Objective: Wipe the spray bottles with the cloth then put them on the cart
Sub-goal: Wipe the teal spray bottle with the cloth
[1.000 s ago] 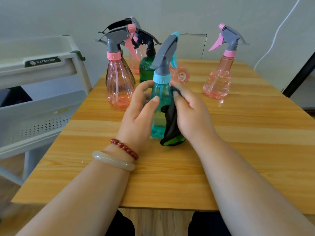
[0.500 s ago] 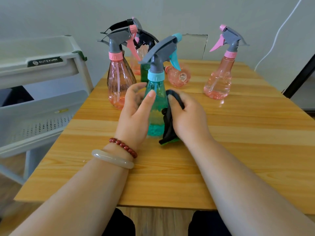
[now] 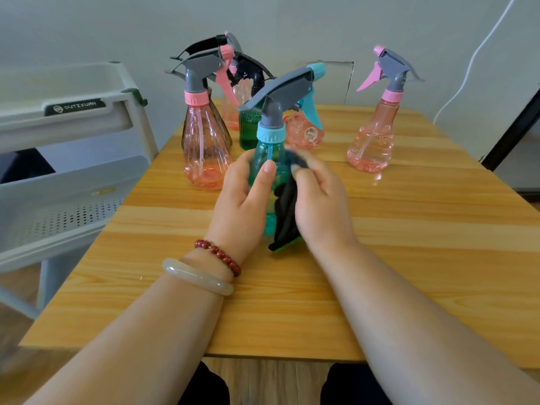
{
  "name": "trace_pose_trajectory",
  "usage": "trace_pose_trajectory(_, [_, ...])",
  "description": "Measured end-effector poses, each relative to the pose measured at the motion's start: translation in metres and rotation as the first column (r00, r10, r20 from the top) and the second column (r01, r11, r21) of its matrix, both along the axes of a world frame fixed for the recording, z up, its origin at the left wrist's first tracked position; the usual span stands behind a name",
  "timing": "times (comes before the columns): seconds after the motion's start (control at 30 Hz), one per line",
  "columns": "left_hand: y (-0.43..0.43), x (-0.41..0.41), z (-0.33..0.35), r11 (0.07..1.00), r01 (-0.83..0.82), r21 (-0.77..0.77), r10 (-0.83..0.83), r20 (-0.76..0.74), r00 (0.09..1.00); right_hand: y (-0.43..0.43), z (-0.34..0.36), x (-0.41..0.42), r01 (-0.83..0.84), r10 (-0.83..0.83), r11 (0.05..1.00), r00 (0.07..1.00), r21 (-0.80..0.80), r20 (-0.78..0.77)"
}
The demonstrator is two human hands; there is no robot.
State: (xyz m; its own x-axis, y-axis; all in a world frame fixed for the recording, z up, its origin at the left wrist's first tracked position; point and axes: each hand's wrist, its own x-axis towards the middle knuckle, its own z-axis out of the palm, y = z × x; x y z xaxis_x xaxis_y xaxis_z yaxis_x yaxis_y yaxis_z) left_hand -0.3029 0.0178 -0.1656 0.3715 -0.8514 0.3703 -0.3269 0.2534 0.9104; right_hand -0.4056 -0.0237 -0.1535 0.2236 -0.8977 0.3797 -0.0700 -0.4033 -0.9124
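Left hand (image 3: 244,197) grips teal bottle (image 3: 267,159) upright on table (image 3: 409,229); right hand (image 3: 320,206) presses cloth (image 3: 286,211) w/ curled fingers

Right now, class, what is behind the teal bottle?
A green bottle and a tipped pink bottle, both partly covered by the teal bottle. Whatever sits directly behind it cannot be seen.

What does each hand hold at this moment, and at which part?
The left hand grips the teal spray bottle around its body, below the collar. The right hand holds the dark cloth, bunched, against the bottle's side.
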Motion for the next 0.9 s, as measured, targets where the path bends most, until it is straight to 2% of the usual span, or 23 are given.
trace_pose_trajectory(0.07, [0.001,-0.001,0.001,1.000,-0.006,0.002,0.006,-0.020,1.000,0.006,0.001,0.003,-0.082,0.100,0.984,0.989,-0.158,0.110])
trace_pose_trajectory(0.1, [0.001,-0.001,0.001,1.000,-0.008,0.004,0.008,-0.026,1.000,0.007,0.001,0.004,-0.091,0.113,0.978,0.988,-0.189,0.108])
trace_pose_trajectory(0.2, [0.002,0.001,0.000,1.000,-0.011,0.028,0.011,0.010,1.000,0.002,0.003,-0.001,-0.018,0.014,0.998,0.998,-0.062,-0.065])
trace_pose_trajectory(0.3, [0.002,0.001,0.001,0.999,-0.038,0.039,0.036,0.059,0.998,-0.007,0.000,-0.007,0.056,-0.020,0.992,0.956,0.114,-0.293])
trace_pose_trajectory(0.33, [0.002,0.001,0.002,0.998,-0.047,0.030,0.045,0.070,0.997,-0.009,-0.001,-0.007,0.069,-0.023,0.988,0.947,0.135,-0.320])
trace_pose_trajectory(0.4, [0.002,0.002,0.001,0.998,-0.065,0.002,0.065,0.072,0.995,-0.007,-0.003,-0.005,0.083,-0.054,0.991,0.966,0.105,-0.252])
trace_pose_trajectory(0.5, [0.002,0.003,0.002,0.994,-0.108,-0.031,0.109,0.010,0.994,0.005,0.000,0.001,0.010,-0.011,0.987,1.000,-0.163,-0.006])
trace_pose_trajectory(0.57, [0.004,0.002,0.003,0.993,-0.107,-0.045,0.107,-0.008,0.994,0.007,-0.002,0.003,-0.040,0.051,0.967,0.998,-0.250,0.039])
trace_pose_trajectory(0.63, [0.003,0.002,0.003,0.995,-0.092,-0.029,0.092,0.003,0.996,0.004,-0.001,0.003,-0.024,0.019,0.989,0.999,-0.149,-0.039])
trace_pose_trajectory(0.77, [-0.001,0.007,-0.002,0.999,-0.026,0.030,0.026,-0.002,1.000,-0.008,-0.003,-0.005,0.087,-0.051,0.992,0.937,0.088,-0.345])
trace_pose_trajectory(0.83, [-0.001,0.008,-0.002,0.997,0.003,0.073,-0.005,0.026,1.000,-0.010,-0.004,-0.005,0.108,-0.059,0.988,0.924,0.108,-0.379])
trace_pose_trajectory(0.9, [0.000,0.008,-0.001,0.993,-0.040,0.108,0.032,0.077,0.997,-0.007,-0.003,-0.002,0.096,-0.083,0.995,0.958,0.036,-0.274])
